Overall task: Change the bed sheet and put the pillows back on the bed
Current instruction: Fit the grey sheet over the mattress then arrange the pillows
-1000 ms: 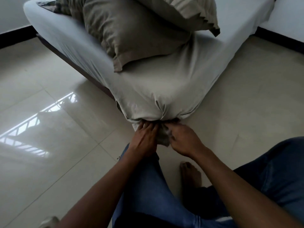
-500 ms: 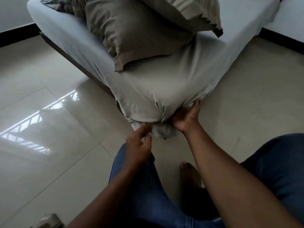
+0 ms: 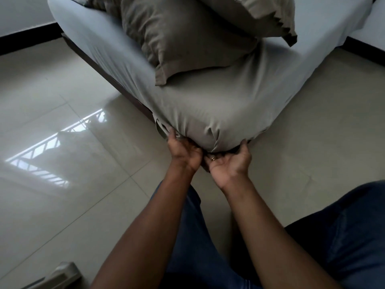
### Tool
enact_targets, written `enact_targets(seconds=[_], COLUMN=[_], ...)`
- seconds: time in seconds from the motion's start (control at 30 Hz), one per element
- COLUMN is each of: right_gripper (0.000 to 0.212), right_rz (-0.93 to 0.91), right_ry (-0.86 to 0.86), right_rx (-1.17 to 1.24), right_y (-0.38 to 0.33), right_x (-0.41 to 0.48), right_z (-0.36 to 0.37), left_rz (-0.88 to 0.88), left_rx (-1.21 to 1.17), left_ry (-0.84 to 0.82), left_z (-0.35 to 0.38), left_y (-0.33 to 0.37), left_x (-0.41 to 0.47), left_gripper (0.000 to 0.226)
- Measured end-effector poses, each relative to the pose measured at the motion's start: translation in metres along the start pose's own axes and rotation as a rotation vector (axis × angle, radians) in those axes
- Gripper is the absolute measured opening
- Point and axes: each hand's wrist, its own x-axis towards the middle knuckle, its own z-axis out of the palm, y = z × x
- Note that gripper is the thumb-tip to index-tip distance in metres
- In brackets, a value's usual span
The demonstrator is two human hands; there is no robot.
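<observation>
A grey-beige bed sheet (image 3: 218, 101) covers the near corner of the mattress, bunched into folds at its lowest point. My left hand (image 3: 183, 151) grips the loose sheet fabric under the left side of that corner. My right hand (image 3: 231, 161), palm up with a ring on one finger, has its fingers curled under the corner's underside, pressed against the sheet. Two brown-grey pillows lie on the bed: a large one (image 3: 183, 36) in the middle and a second (image 3: 262, 15) overlapping it at the top right.
The dark bed frame edge (image 3: 108, 78) runs along the left under the mattress. Glossy beige floor tiles (image 3: 73, 163) surround the bed. My blue-jeaned legs (image 3: 343, 236) are at the bottom right. A pale object (image 3: 60, 274) sits at the bottom left edge.
The left hand has risen from below to grasp the fabric at the corner's left. The right hand has turned palm up and slid under the corner. The hanging fabric bunch is now out of sight.
</observation>
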Motion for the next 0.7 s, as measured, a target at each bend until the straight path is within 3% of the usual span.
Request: enact_targets(seconds=[0.17,0.27,0.4,0.5,0.6,0.67,0.7], right_gripper=[0.068,0.067,0.064,0.049,0.040,0.037,0.043], right_rz=[-0.097,-0.121,-0.183,-0.240,-0.170,-0.261,-0.352], right_ry=[0.037,0.058,-0.040,-0.032,0.127,0.151,0.107], right_rx=[0.208,0.299,0.386,0.339,-0.003,-0.608,-1.063], right_y=[0.009,0.008,0.016,0.017,0.027,0.042,0.049], right_x=[0.020,0.028,0.030,0.008,-0.023,-0.027,-0.023], right_z=[0.025,0.034,0.024,0.018,0.001,-0.015,-0.021], left_rz=[0.050,0.161,0.128,0.096,0.055,0.019,0.000], left_rx=[0.413,0.434,0.161,0.128,0.126,0.119,0.130], left_ry=[0.291,0.409,0.150,0.063,0.011,-0.016,-0.001], left_z=[-0.007,-0.032,-0.032,-0.018,-0.014,-0.021,-0.026], left_y=[0.015,0.019,0.017,0.018,0.025,0.034,0.039], left_x=[-0.015,-0.028,-0.023,0.000,0.011,0.011,0.010], left_gripper=[0.036,0.035,0.054,0.075,0.095,0.093,0.090])
